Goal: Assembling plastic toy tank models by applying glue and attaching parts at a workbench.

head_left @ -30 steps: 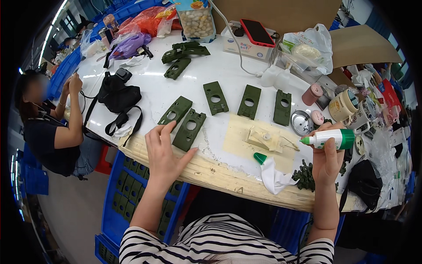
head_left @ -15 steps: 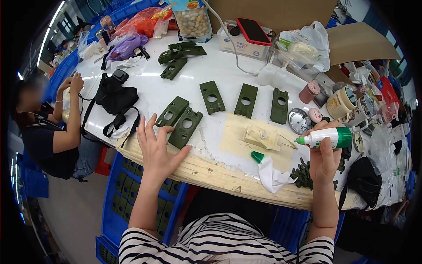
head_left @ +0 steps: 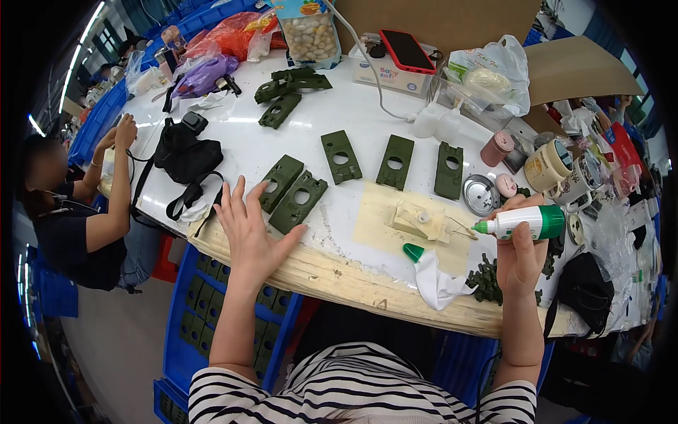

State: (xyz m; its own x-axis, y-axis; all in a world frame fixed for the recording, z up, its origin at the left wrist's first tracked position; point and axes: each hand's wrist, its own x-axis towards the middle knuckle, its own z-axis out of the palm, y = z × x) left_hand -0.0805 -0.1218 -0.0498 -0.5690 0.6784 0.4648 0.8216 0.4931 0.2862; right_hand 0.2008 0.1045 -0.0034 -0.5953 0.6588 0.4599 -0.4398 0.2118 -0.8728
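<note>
My left hand is open, fingers spread, beside two dark green plastic model tank hulls, the nearer hull lying by my thumb. In my right hand is a white glue bottle with green ends, tilted sideways, its nozzle pointing left. A line of single hulls lies farther back: one at the middle, another to its right, and a third near the metal lid. Left of the nozzle stands a cream-coloured fixture. A green cap rests by a white cloth.
Small dark green parts are heaped below my right hand. More hulls lie at the back. A round metal lid, mugs and a black bag stand around. Blue crates hold hulls below the edge. A person sits at left.
My left hand has shifted slightly left, away from the two hulls beside it. Those hulls have moved a little to the right. My right hand and the glue bottle stay almost still.
</note>
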